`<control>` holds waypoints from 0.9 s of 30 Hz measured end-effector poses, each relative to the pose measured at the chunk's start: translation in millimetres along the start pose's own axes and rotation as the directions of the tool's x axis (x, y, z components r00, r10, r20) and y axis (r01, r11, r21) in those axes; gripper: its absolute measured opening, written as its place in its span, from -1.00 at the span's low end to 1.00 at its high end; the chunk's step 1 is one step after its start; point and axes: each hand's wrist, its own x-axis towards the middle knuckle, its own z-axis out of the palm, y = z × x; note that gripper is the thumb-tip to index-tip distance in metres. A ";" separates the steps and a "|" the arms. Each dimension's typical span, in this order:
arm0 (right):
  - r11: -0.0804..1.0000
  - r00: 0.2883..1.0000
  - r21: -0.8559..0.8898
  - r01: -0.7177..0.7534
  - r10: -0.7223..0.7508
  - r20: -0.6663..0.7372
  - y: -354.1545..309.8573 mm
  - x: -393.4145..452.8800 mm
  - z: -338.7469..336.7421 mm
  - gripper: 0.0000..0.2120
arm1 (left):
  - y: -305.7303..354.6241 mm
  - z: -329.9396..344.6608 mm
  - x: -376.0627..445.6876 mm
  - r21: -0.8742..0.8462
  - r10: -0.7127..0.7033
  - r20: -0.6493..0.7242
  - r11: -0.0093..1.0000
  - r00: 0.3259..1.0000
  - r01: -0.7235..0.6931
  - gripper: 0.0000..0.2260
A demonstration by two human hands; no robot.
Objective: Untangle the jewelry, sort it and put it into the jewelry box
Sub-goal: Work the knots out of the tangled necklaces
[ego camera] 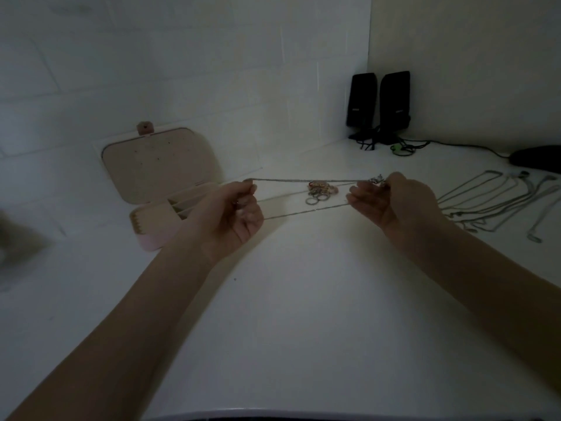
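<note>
A thin chain [303,180] is stretched between the two hands above the white table [303,299]. The left hand [235,212] pinches one end of it with curled fingers, and the right hand [385,200] grips the other end, where a small pendant [375,178] shows at the fingertips. Two strands run from hand to hand. Behind the chain, between the hands, a small heap of rings [318,192] lies on the table. The open jewelry box [164,183] stands just left of the left hand. Several other chains [491,202] lie spread on the table right of the right hand.
</note>
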 end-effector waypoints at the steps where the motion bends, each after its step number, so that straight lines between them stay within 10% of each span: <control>1: 1.000 1.000 0.003 -0.018 0.018 -0.018 -0.1 1.2 -1.5 -0.91 | 0.4 -0.2 -0.6 0.016 -0.003 0.024 1.000 1.000 0.003 -0.86; 5: 0.879 0.989 -0.462 0.115 -0.142 -0.025 -2.0 7.4 -11.6 -0.87 | 6.2 -1.1 -5.4 -0.006 -0.018 0.061 1.000 0.998 0.019 -0.89; 8: 0.373 0.937 -0.892 0.256 -0.323 0.134 1.6 12.8 -18.0 -0.88 | 13.5 -1.3 -8.6 0.034 0.017 0.088 0.999 0.996 -0.020 -0.88; 11: 0.083 0.937 -0.955 0.284 -0.234 0.259 6.0 13.7 -19.8 -0.86 | 15.2 2.6 -14.2 0.082 0.033 0.121 0.996 0.992 -0.043 -0.85; 16: -0.091 0.939 -0.940 0.329 -0.069 0.336 12.2 6.9 -17.0 -0.79 | 10.1 10.2 -20.5 0.068 0.038 0.220 0.996 0.975 -0.055 -0.78; 20: -0.097 0.879 -0.894 0.437 -0.164 0.447 14.6 2.5 -13.9 -0.91 | 4.9 15.4 -25.9 0.212 0.019 0.271 0.974 0.962 -0.079 -0.72; 27: 0.512 0.681 -0.505 0.695 -0.244 0.690 2.9 -25.9 9.5 -0.90 | -2.8 24.1 -32.8 0.413 -0.035 0.301 0.905 0.953 -0.097 -0.62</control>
